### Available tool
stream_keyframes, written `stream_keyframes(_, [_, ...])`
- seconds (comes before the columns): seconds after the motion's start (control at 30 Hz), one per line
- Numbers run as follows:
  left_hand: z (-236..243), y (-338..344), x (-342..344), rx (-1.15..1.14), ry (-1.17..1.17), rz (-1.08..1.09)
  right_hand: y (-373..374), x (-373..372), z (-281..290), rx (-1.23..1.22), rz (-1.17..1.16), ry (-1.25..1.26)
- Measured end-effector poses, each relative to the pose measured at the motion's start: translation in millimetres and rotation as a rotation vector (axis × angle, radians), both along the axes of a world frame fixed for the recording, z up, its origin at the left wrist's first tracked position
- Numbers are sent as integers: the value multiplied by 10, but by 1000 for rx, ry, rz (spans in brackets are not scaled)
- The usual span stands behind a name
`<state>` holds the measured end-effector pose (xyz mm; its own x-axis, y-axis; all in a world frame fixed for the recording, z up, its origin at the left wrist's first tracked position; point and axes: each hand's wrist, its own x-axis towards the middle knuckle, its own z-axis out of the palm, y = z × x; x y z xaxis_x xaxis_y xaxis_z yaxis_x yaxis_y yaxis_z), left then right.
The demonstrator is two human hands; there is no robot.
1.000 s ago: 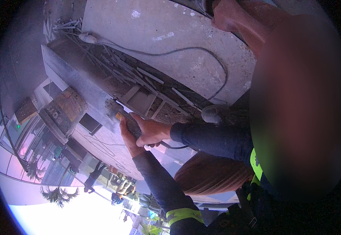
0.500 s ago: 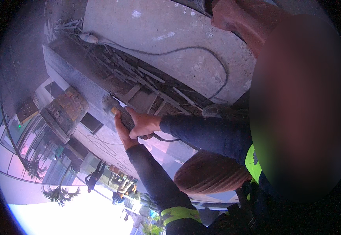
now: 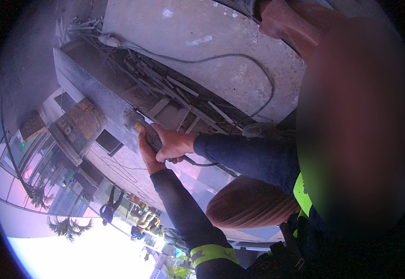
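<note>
Both my hands hold a dark handheld power tool [image 3: 152, 139] that looks like an angle grinder, with a yellow patch near its head. My left hand [image 3: 148, 154] is closed around its front part, near the yellow patch. Behind it, my right hand [image 3: 177, 144] wraps the tool's body, fingers curled round the far side. The tool's head rests at or just over the edge of a long grey slab [image 3: 93, 88]; dust and blur hide the exact contact. A dark cable leaves the rear of the tool below my right hand.
Thin broken strips [image 3: 165, 93] lie in a gap beside the slab. On a pale stained board [image 3: 202, 32] runs a grey cord ending in a plug connector [image 3: 109, 41]. A rusty block [image 3: 84, 123] stands beyond. Distant people [image 3: 111, 207] are visible; my knee [image 3: 249, 202] is close by.
The whole view has shifted slightly, with the scene sliding right and a little up. Both hands keep their grip on the tool, which stays near the same part of the slab's edge.
</note>
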<state>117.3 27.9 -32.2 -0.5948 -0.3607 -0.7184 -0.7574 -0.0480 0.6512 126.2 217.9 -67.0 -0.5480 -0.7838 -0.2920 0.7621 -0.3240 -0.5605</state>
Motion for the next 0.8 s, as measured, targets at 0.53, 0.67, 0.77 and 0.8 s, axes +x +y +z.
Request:
stream_keyframes(0.53, [176,410,302,-16,-24,1,154,296,103,49,29,11])
stream_keyframes(0.67, [196,381,364,32,-35,-14,160,356,107,50,13,24])
stream_keyframes(0.77, [175,312,424,45,-18,-27,156,369,116,94,35,61])
stream_keyframes(0.8, [162,289,443,41,-8,-28,147,375,116,111,45,76])
